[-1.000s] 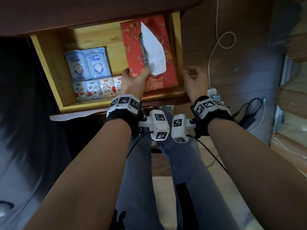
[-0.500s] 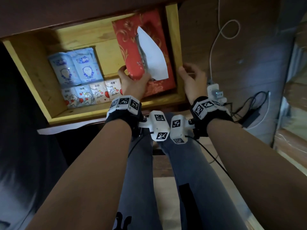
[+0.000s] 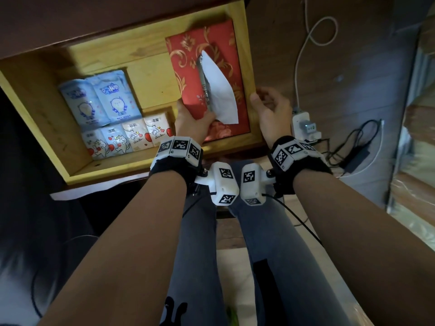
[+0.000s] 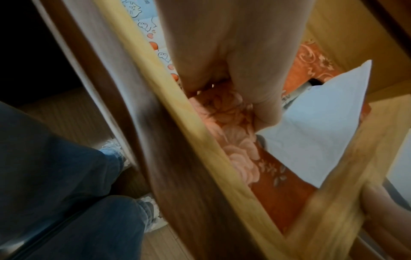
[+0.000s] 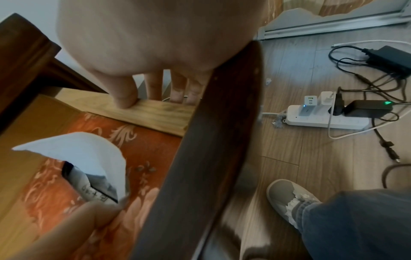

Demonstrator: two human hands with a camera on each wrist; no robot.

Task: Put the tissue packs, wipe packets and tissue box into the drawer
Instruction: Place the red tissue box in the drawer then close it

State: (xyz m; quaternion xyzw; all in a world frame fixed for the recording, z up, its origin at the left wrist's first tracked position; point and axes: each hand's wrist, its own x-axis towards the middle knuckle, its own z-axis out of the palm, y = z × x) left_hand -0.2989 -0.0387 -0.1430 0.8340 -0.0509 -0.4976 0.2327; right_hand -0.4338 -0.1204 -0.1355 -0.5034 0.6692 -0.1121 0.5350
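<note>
The red tissue box (image 3: pixel 219 55) with gold scrolls lies in the right side of the open wooden drawer (image 3: pixel 35 102), a white tissue (image 3: pixel 221 92) standing out of its slot. My left hand (image 3: pixel 193 121) grips the box's near left corner, thumb on top (image 4: pixel 262 105). My right hand (image 3: pixel 270 111) holds the drawer's right wall, thumb on its top edge (image 5: pixel 124 98), fingers down the outside. Two blue wipe packets (image 3: pixel 101 100) and a row of small tissue packs (image 3: pixel 127 140) lie at the drawer's left.
The dark desk top (image 3: pixel 94 20) overhangs the drawer's back. On the floor to the right are a white power strip (image 5: pixel 327 117), a black adapter (image 3: pixel 355 158) and loose cables. My knees in jeans (image 3: pixel 259 231) sit just below the drawer front.
My right hand has moved left from beside the drawer onto its right wall. The left hand keeps its hold on the tissue box.
</note>
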